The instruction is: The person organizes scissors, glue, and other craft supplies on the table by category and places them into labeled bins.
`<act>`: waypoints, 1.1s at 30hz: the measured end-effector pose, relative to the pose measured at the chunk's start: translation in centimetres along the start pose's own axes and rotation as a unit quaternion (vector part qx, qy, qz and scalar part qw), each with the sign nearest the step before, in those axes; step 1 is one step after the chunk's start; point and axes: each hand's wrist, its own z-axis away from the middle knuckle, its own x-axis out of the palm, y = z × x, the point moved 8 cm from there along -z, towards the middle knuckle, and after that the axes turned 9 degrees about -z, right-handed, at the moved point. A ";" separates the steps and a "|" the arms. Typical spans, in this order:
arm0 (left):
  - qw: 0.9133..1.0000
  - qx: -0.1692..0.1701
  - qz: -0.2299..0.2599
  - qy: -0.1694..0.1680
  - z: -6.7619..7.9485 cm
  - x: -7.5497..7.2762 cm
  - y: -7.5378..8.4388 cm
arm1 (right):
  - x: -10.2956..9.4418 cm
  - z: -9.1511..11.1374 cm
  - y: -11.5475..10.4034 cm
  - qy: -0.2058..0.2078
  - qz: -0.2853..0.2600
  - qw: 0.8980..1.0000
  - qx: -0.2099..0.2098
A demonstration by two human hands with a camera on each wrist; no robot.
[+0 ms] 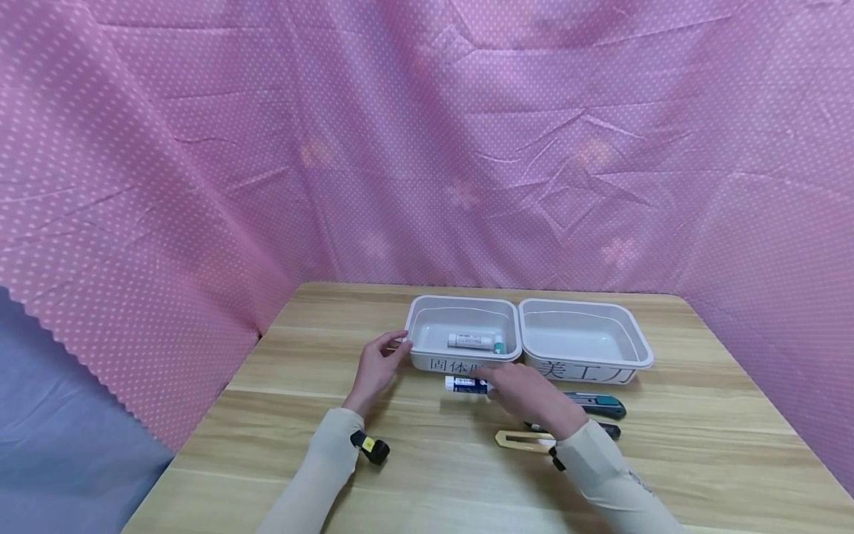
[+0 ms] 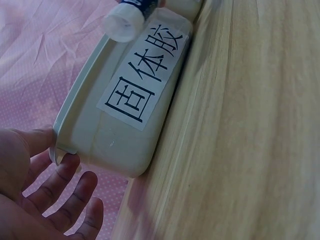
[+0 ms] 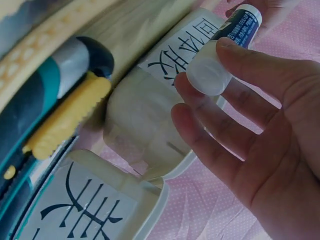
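Head view: the glue stick (image 1: 467,384) is held off the table (image 1: 414,475), in front of the left box (image 1: 422,361), roughly parallel to the table's far edge. The right hand (image 1: 523,393) pinches it by its right end between thumb and fingertips; the other white end points left and is free. The remaining fingers are not wrapped round the tube. The left hand (image 1: 376,371) holds the left box at its left side, thumb and fingertips on the rim near the front corner, other fingers loose.

Inside the left box lies a white tube (image 1: 470,341), with a green piece (image 1: 498,345) at its right; whether the two are joined is unclear. The right box (image 1: 574,320) stands alongside, toward the table's right edge. Between it and the table's near edge lie a teal cutter (image 1: 600,404), a black cutter (image 1: 610,430) and a yellow cutter (image 1: 523,441), partly hidden by the right arm.

Recommended handling, assuming the stick is to enter the left box: steady the rim with the left hand. Raise the stick until it clears the front rim. Keep it level; an end pinch may let the round tube pivot. Lower before release, beside the white tube, to limit rolling. Keep the right sleeve above the cutters.
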 end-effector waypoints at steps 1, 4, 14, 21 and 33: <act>1.000 -0.001 0.002 0.000 0.0 0.0 0.1 | -0.1 0.0 -0.1 0.001 0.001 1.000 -0.002; 1.000 0.002 0.001 0.002 0.0 0.0 0.2 | -0.6 0.0 -0.3 0.012 0.009 1.000 -0.015; 1.000 0.000 0.002 0.000 0.1 -0.1 0.1 | -1.6 -0.3 -0.6 0.027 0.012 0.999 -0.016; 1.000 -0.002 0.007 0.000 0.1 -0.1 0.1 | -2.3 -0.5 -0.7 0.042 0.013 0.999 -0.022; 1.000 -0.008 0.005 -0.001 0.2 0.0 0.1 | -3.9 -0.3 -0.1 0.109 0.023 0.993 -0.026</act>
